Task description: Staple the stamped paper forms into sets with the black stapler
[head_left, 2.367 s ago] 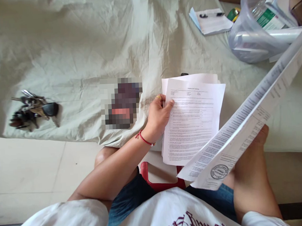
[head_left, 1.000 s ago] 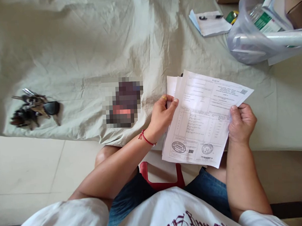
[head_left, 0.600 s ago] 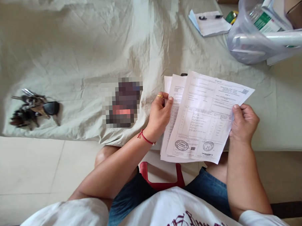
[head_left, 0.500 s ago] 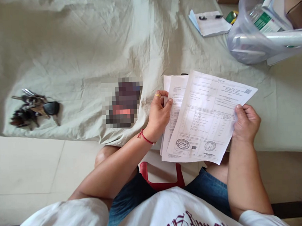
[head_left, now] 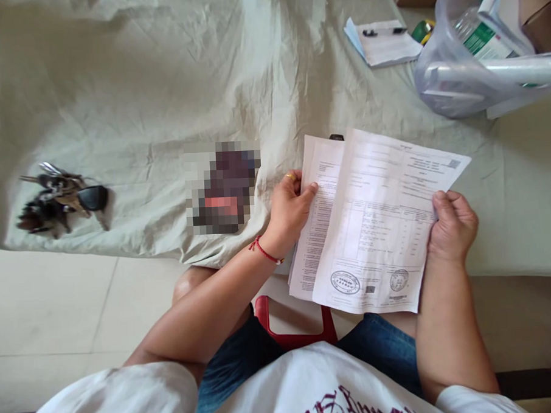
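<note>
My left hand (head_left: 293, 199) pinches the left edge of several printed sheets (head_left: 317, 217), thumb on top and fingers beneath. On the right, my right hand (head_left: 454, 223) grips the edge of a stamped document page (head_left: 381, 220), its thumb on the front. This page carries a table, two round stamps and a small square code. It overlaps the right part of the sheets, and both hang over the near edge of the cloth-covered surface. A small black object (head_left: 336, 137) peeks out behind the papers; its kind is hidden.
A bunch of keys (head_left: 65, 197) lies far left on the green cloth (head_left: 160, 83), with a blurred-out dark rectangular object (head_left: 227, 190) nearer the middle. At the back right are a notepad (head_left: 387, 46) with a pen and a translucent bin (head_left: 448, 89) holding papers. A red stool (head_left: 295, 339) shows below.
The stamped page has shifted slightly right and toward me, baring more of the sheets under it. My left thumb now lies on those sheets. My right hand has moved slightly right.
</note>
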Demonstrator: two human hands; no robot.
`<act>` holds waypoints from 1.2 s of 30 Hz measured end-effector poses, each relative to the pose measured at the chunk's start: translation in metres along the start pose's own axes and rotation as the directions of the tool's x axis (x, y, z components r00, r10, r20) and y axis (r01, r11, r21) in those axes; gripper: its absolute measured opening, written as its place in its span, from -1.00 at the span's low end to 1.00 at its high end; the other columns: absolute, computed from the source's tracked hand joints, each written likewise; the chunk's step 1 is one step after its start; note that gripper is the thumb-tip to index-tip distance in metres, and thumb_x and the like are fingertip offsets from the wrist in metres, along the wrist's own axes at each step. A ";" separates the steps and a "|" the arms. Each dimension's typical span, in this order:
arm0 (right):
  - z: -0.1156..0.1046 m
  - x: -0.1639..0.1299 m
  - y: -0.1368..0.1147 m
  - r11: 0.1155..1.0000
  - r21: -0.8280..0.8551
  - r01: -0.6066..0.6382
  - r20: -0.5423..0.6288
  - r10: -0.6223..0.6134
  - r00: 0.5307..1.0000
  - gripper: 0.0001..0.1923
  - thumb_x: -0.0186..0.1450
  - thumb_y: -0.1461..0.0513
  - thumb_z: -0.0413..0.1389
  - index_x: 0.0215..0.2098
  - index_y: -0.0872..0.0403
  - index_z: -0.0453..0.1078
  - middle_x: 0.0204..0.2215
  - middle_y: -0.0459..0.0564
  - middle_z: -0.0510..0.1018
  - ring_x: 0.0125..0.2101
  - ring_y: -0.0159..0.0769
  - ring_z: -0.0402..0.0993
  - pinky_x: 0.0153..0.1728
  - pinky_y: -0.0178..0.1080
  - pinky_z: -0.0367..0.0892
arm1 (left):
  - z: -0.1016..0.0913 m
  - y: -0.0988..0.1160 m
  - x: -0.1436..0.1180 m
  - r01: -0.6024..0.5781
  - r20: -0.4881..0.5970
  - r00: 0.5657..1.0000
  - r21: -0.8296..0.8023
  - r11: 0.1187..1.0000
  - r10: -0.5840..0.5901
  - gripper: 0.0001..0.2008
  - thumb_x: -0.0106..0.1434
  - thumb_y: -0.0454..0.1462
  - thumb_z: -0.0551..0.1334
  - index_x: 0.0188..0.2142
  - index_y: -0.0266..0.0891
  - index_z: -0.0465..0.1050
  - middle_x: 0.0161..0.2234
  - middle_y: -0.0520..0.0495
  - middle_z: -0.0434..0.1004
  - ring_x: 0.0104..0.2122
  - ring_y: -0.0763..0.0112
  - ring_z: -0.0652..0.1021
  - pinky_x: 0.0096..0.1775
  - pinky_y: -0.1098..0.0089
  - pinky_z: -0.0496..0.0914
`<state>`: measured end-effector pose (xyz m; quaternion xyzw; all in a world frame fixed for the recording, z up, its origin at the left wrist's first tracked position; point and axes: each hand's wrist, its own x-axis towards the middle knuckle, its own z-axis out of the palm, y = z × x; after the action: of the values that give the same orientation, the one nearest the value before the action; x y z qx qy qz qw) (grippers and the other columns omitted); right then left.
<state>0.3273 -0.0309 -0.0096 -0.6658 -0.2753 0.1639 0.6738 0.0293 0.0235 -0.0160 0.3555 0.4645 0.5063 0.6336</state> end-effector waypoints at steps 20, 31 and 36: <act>0.010 -0.020 0.020 0.999 -0.052 -0.009 0.246 0.021 0.969 -0.38 0.06 -0.17 0.66 -0.25 0.00 0.52 -0.28 -0.11 0.71 -0.27 -0.26 0.62 -0.15 -0.10 0.63 | 0.002 0.001 -0.004 -0.048 0.017 0.999 0.050 0.998 0.047 -0.86 0.53 -0.34 0.34 -0.18 -0.12 0.43 -0.24 0.00 0.63 -0.21 0.31 0.62 -0.09 0.32 0.51; 0.010 -0.018 0.023 0.999 -0.026 -0.042 0.240 0.048 0.970 -0.38 0.08 -0.02 0.66 -0.04 0.01 0.58 -0.23 -0.09 0.72 -0.21 -0.19 0.68 -0.08 -0.05 0.66 | 0.004 0.002 -0.006 0.040 0.029 0.999 -0.015 0.999 -0.040 -0.52 0.59 -0.07 0.45 -0.33 -0.09 0.23 -0.32 0.05 0.35 -0.31 0.37 0.44 -0.16 0.33 0.44; 0.008 -0.013 0.023 0.999 -0.048 0.009 0.153 -0.001 0.988 -0.52 0.11 -0.05 0.64 -0.28 0.01 0.57 -0.32 -0.12 0.69 -0.29 -0.26 0.60 -0.18 -0.15 0.60 | 0.006 0.001 -0.006 0.094 0.035 0.995 -0.104 0.990 -0.091 -0.61 0.61 -0.18 0.40 -0.32 -0.11 0.29 -0.32 0.04 0.35 -0.33 0.38 0.43 -0.19 0.37 0.44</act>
<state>0.3158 -0.0307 -0.0350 -0.6667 -0.3319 0.2062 0.6346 0.0340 0.0184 -0.0117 0.3071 0.4435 0.4948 0.6813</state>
